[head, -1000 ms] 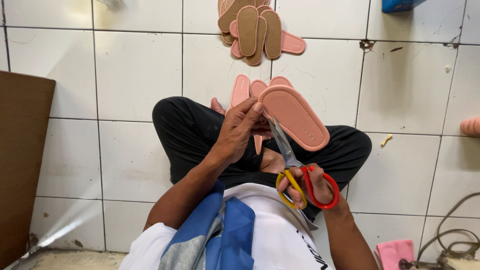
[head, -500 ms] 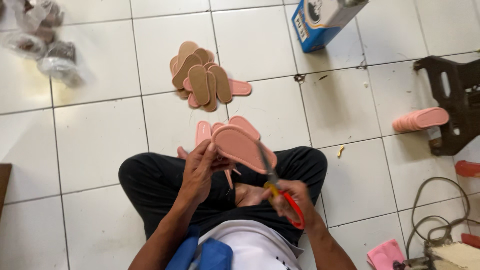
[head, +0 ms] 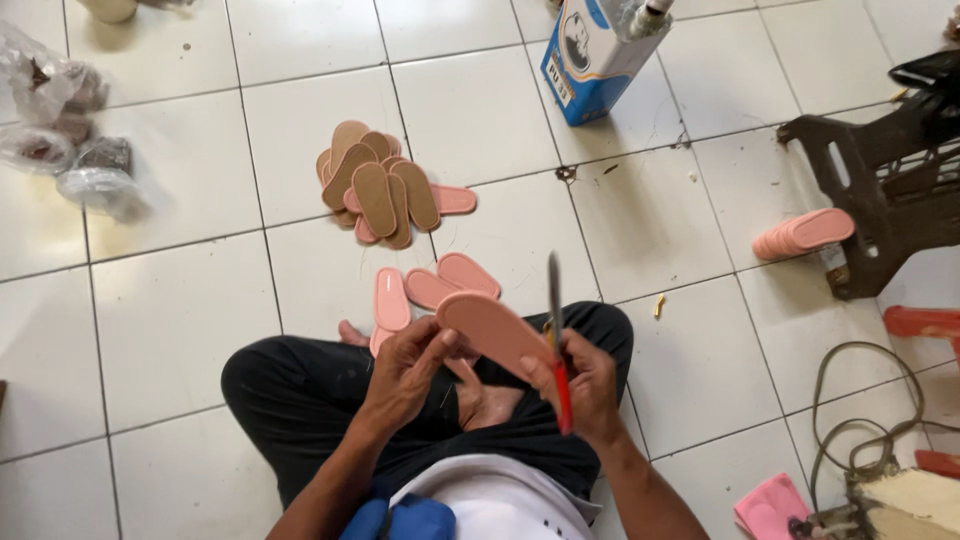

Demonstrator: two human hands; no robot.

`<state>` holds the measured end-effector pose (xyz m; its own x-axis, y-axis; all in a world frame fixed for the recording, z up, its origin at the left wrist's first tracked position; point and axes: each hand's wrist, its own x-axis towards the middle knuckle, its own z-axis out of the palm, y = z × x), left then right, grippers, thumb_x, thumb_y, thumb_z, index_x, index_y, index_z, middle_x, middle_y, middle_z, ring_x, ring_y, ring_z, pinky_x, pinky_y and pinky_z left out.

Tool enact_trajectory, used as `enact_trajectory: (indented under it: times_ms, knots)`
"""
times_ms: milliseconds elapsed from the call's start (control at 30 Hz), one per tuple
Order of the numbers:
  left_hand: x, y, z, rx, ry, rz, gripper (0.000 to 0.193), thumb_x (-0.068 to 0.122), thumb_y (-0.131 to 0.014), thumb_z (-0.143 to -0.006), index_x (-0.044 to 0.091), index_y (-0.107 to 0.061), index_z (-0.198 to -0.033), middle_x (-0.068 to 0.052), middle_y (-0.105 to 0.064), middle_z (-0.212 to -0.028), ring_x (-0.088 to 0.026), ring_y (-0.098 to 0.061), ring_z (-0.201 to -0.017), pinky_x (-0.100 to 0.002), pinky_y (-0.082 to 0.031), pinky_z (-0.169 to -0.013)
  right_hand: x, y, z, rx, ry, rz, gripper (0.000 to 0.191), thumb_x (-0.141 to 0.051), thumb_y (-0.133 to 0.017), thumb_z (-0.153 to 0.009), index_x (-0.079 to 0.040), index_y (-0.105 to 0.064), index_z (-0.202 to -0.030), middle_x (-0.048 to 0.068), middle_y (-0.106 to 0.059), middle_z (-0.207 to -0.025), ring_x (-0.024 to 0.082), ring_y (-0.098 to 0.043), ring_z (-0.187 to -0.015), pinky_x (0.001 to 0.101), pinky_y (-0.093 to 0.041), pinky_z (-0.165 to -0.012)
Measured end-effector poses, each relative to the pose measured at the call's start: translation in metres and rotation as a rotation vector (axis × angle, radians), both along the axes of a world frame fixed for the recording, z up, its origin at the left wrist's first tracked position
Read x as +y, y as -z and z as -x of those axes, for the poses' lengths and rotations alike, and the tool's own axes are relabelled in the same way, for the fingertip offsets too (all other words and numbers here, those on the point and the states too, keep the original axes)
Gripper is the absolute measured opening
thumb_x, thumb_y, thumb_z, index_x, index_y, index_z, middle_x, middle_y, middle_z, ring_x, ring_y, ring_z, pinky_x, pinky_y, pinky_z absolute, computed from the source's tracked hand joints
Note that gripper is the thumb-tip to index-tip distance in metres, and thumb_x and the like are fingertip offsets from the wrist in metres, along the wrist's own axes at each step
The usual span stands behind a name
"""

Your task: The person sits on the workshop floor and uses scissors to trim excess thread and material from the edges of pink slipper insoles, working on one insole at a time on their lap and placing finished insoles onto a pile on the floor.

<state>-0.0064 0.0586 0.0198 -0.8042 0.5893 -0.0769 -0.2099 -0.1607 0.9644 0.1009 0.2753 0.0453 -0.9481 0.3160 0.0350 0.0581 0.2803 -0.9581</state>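
I sit cross-legged on the white tiled floor (head: 180,320). My left hand (head: 408,362) pinches the near end of a pink shoe insole (head: 490,330), fingers pressed together on it, holding it over my lap. My right hand (head: 590,385) is closed around the red-handled scissors (head: 556,340), blades pointing up just beside the insole's edge. A few loose pink insoles (head: 430,290) lie on the floor past my knees, and a pile of tan and pink insoles (head: 385,185) lies farther off.
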Motion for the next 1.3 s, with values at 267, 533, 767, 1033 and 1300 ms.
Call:
enact_trajectory:
  times_ms: [267, 533, 767, 1033, 1300]
  knots:
    - [-0.018, -0.013, 0.019, 0.359, -0.398, 0.383, 0.029, 0.014, -0.056, -0.105, 0.000, -0.062, -0.129, -0.012, -0.072, -0.120, -0.018, -0.068, -0.111, -0.033, -0.052, -0.100, 0.002, -0.017, 0.006, 0.040, 0.072, 0.205, 0.014, -0.013, -0.071, -0.095, 0.000, -0.064, -0.093, 0.005, -0.063, -0.067, 0.008, -0.057, -0.051, 0.0218, -0.046, -0.046]
    - [0.014, -0.003, 0.006, -0.098, 0.013, -0.290, 0.026, 0.012, -0.056, -0.108, 0.000, -0.057, -0.131, -0.006, -0.066, -0.121, -0.014, -0.063, -0.114, -0.031, -0.052, -0.102, -0.010, -0.011, 0.015, -0.008, 0.061, 0.341, 0.019, -0.017, -0.071, -0.095, 0.000, -0.063, -0.095, 0.004, -0.061, -0.068, 0.009, -0.055, -0.052, 0.0228, -0.045, -0.046]
    - [-0.008, 0.009, 0.000, 0.154, 0.091, 0.124, 0.012, 0.005, -0.067, -0.100, -0.004, -0.072, -0.107, -0.007, -0.069, -0.089, -0.013, -0.062, -0.083, -0.026, -0.053, -0.075, 0.003, 0.024, 0.007, -0.230, -0.027, 1.013, 0.014, -0.015, -0.067, -0.090, -0.002, -0.063, -0.096, 0.005, -0.059, -0.063, 0.012, -0.055, -0.047, 0.0235, -0.040, -0.037]
    - [-0.005, -0.007, 0.005, 0.467, 0.005, -0.046, 0.021, 0.004, -0.061, -0.097, -0.004, -0.068, -0.115, -0.018, -0.046, -0.150, -0.027, -0.045, -0.141, -0.038, -0.036, -0.117, -0.011, 0.034, 0.004, -0.332, -0.285, 1.424, 0.025, -0.016, -0.059, -0.100, 0.003, -0.062, -0.084, 0.007, -0.057, -0.063, 0.011, -0.052, -0.045, 0.0226, -0.040, -0.037]
    - [0.001, -0.009, 0.000, 0.245, -0.034, -0.015, 0.013, 0.009, -0.063, -0.101, -0.002, -0.069, -0.100, -0.010, -0.049, -0.124, -0.017, -0.054, -0.113, -0.029, -0.048, -0.095, -0.018, 0.031, 0.007, -0.431, -0.276, 1.097, 0.042, -0.039, -0.058, -0.106, 0.000, -0.066, -0.094, 0.005, -0.061, -0.064, 0.010, -0.054, -0.046, 0.0219, -0.043, -0.041]
